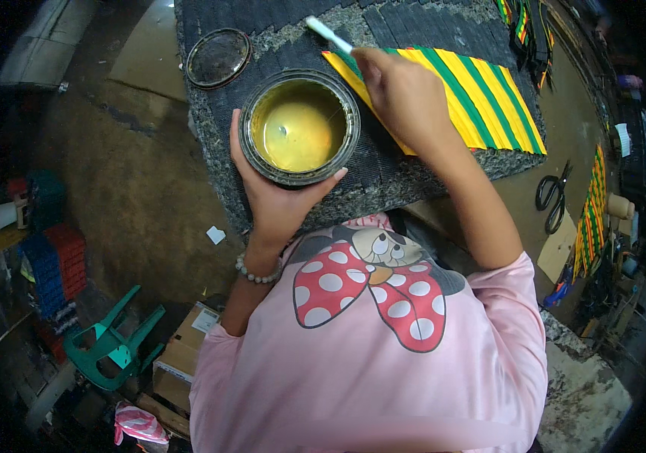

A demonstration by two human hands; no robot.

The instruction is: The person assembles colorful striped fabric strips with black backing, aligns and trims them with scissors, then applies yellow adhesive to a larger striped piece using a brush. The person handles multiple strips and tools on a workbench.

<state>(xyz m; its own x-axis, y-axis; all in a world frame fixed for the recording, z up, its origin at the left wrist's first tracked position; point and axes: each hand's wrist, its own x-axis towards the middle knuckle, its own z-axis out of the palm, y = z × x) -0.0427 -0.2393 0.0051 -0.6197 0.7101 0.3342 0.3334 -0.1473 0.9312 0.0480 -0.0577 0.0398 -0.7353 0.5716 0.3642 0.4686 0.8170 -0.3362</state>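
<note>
My left hand is wrapped round the near side of a round metal can, thumb and fingers on opposite sides. Inside the can lies a yellowish, shiny liquid. My right hand is closed round a slim white brush, whose pale tip points up and left, beyond the can. Beneath and beside that hand, several yellow and green strips lie side by side in a fanned sheet. The can's dark round lid rests to its upper left.
Rows of dark strips cover much of the grey speckled work surface. Black scissors and another striped piece are off to the right. A green plastic stool and a cardboard box are on the floor at lower left.
</note>
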